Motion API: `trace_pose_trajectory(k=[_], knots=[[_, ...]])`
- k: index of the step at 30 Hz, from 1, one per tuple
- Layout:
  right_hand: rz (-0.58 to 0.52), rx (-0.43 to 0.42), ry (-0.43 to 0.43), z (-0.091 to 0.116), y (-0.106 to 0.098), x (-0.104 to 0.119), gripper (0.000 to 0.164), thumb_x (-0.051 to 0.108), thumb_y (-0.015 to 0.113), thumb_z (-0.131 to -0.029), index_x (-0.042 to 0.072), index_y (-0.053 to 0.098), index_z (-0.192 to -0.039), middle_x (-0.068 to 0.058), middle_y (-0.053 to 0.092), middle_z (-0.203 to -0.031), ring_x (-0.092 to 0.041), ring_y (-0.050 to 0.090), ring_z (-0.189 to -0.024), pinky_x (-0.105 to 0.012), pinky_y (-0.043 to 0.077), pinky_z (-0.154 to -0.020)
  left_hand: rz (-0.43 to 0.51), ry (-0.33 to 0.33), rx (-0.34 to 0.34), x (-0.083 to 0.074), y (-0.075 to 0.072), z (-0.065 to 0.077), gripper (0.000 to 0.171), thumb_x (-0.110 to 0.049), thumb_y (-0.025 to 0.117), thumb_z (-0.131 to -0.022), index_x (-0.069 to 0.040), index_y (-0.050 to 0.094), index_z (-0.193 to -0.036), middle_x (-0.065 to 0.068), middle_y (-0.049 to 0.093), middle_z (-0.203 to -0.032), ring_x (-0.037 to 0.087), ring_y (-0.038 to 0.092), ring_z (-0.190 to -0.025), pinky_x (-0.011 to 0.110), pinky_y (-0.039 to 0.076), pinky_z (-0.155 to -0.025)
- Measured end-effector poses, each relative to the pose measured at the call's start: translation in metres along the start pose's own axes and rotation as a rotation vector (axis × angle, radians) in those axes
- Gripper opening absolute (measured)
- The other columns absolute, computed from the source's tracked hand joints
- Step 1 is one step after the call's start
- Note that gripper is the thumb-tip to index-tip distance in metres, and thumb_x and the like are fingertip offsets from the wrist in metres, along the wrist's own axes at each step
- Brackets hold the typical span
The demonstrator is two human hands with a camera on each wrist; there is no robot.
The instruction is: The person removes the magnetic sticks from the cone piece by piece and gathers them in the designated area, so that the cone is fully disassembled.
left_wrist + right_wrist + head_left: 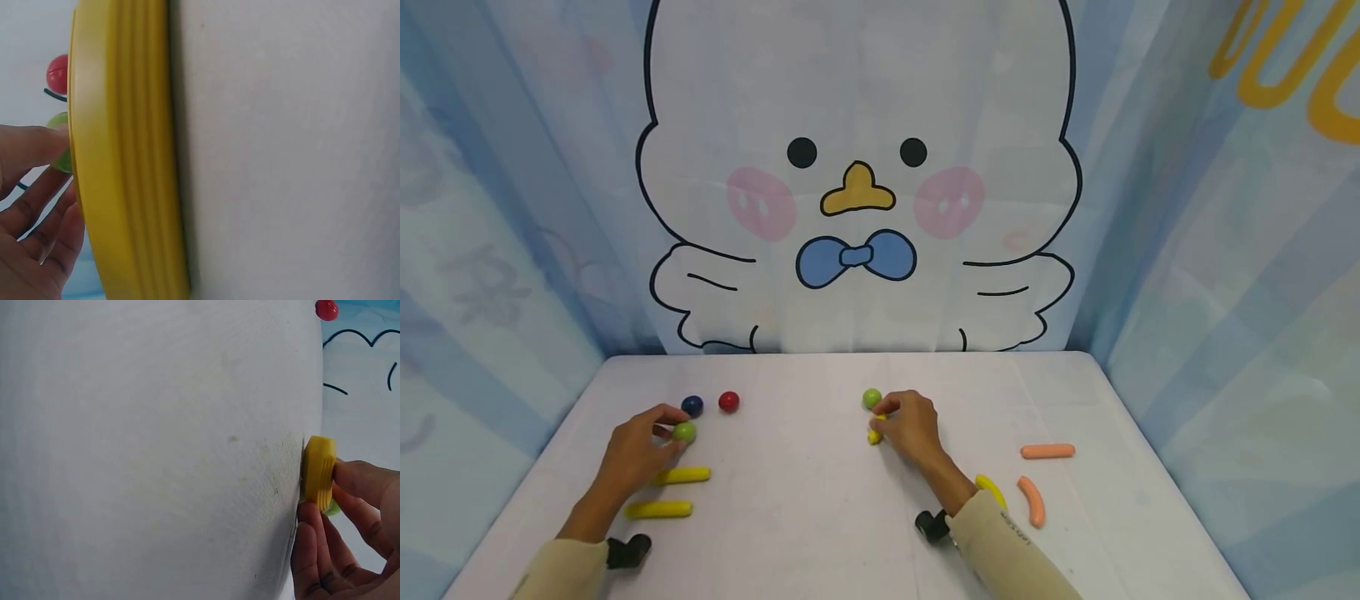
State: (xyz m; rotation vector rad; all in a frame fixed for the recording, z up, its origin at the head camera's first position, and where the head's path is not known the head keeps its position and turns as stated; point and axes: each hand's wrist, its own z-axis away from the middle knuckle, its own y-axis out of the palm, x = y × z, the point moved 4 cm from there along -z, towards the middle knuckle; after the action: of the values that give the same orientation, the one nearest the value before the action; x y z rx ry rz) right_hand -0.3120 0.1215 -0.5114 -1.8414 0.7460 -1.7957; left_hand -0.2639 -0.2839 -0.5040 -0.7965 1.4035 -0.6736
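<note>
My left hand [634,454] pinches a small green ball [685,432] between thumb and fingers, over the left part of the table. Just beyond it are a dark blue ball [692,406] and a red ball [729,402]. Two straight yellow sticks [658,509] lie below that hand; a ridged yellow stick [125,150] fills much of the left wrist view. Near the table's middle, my right hand [913,427] pinches a short yellow ridged piece [319,472], its fingertips low by the tabletop. A second green ball [872,398] sits right behind this piece.
On the right lie a straight salmon-coloured stick [1048,451], a curved salmon-coloured piece [1032,502] and a curved yellow piece [990,490] beside the right sleeve. The white table [805,533] ends at a printed curtain [857,100] behind and at both sides.
</note>
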Motion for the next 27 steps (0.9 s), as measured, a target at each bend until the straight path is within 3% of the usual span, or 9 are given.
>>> trace_pose_trajectory(k=[5, 10, 15, 19, 24, 27], knots=[[0.005, 0.001, -0.008, 0.000, 0.000, -0.001, 0.011, 0.012, 0.090, -0.085, 0.016, 0.080, -0.088, 0.001, 0.076, -0.095, -0.018, 0.064, -0.095, -0.044, 0.054, -0.093, -0.019, -0.002, -0.031, -0.004, 0.000, 0.004, 0.043, -0.005, 0.080, -0.092, -0.004, 0.063, -0.132, 0.029, 0.063, -0.136, 0.047, 0.059, -0.117, 0.062, 0.055, -0.100], [-0.001, 0.006, 0.002, 0.000, 0.000, -0.001, 0.011, 0.012, 0.090, -0.085, 0.017, 0.080, -0.088, 0.002, 0.075, -0.095, -0.018, 0.063, -0.095, -0.043, 0.054, -0.092, -0.063, 0.032, -0.132, -0.015, 0.000, 0.008, 0.040, -0.008, 0.081, -0.090, -0.004, 0.066, -0.128, 0.029, 0.062, -0.132, 0.047, 0.056, -0.116, 0.065, 0.052, -0.100], [-0.004, 0.014, 0.002, -0.001, 0.000, -0.002, 0.012, 0.012, 0.089, -0.086, 0.018, 0.079, -0.088, 0.002, 0.074, -0.095, -0.018, 0.062, -0.095, -0.040, 0.052, -0.090, -0.075, 0.109, -0.252, -0.039, 0.002, 0.011, 0.036, -0.007, 0.083, -0.089, -0.005, 0.069, -0.123, 0.025, 0.063, -0.127, 0.043, 0.054, -0.115, 0.065, 0.052, -0.101], [-0.010, 0.024, -0.007, -0.001, 0.000, -0.001, 0.013, 0.011, 0.089, -0.086, 0.018, 0.078, -0.090, 0.002, 0.074, -0.097, -0.018, 0.061, -0.095, -0.037, 0.050, -0.085, -0.067, 0.195, -0.310, -0.064, 0.005, 0.013, 0.036, -0.006, 0.086, -0.087, -0.006, 0.070, -0.119, 0.022, 0.066, -0.122, 0.041, 0.055, -0.116, 0.064, 0.054, -0.099], [-0.025, 0.032, -0.008, 0.000, 0.000, 0.001, 0.015, 0.008, 0.088, -0.085, 0.018, 0.078, -0.091, 0.001, 0.074, -0.100, -0.019, 0.062, -0.096, -0.037, 0.049, -0.085, -0.042, 0.312, -0.322, -0.097, 0.018, 0.016, 0.036, -0.004, 0.089, -0.084, -0.008, 0.073, -0.116, 0.016, 0.070, -0.113, 0.035, 0.058, -0.108, 0.055, 0.057, -0.093], [-0.024, 0.039, -0.013, 0.001, 0.000, 0.002, 0.016, 0.007, 0.088, -0.084, 0.018, 0.079, -0.092, 0.001, 0.074, -0.100, -0.019, 0.062, -0.096, -0.036, 0.049, -0.085, -0.020, 0.338, -0.271, -0.113, 0.030, 0.015, 0.035, -0.006, 0.088, -0.086, -0.012, 0.074, -0.118, 0.012, 0.071, -0.114, 0.031, 0.060, -0.109, 0.051, 0.057, -0.094]])
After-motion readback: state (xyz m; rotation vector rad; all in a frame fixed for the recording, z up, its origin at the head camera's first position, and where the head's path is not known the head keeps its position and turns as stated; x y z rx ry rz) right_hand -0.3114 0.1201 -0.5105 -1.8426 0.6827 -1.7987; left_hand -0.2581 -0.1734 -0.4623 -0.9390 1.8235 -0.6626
